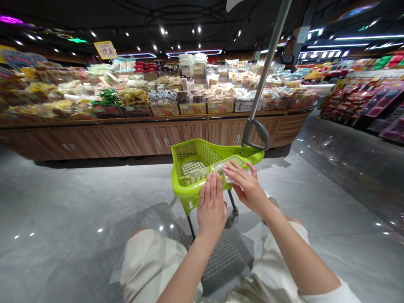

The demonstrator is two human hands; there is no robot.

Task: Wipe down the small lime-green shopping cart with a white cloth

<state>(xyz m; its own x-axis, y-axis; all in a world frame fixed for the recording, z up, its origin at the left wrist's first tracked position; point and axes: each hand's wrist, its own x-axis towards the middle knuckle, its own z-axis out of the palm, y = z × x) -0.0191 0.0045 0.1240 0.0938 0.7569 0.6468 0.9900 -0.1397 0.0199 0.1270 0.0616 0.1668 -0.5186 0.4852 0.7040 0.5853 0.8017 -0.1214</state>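
A bright green shopping cart (189, 189) with a lattice basket stands before my knees. My left hand (212, 204) lies on its near rim, fingers stretched out and side by side, with nothing visible in them. Beside it, my right hand (249, 187) presses a crumpled white tissue (229, 179) onto the cart's rim, at a flat clear-covered panel (238, 160). Part of the tissue is hidden under the fingers. A grey loop handle (267, 134) rises at the cart's right end, below a metal pole.
Behind the cart runs a wood-panelled display counter (183, 128) heaped with packaged food. A price sign (105, 50) stands above it. A person (287, 57) is behind the counter at right. More shelves (356, 101) line the right side. The grey floor (78, 202) is shiny.
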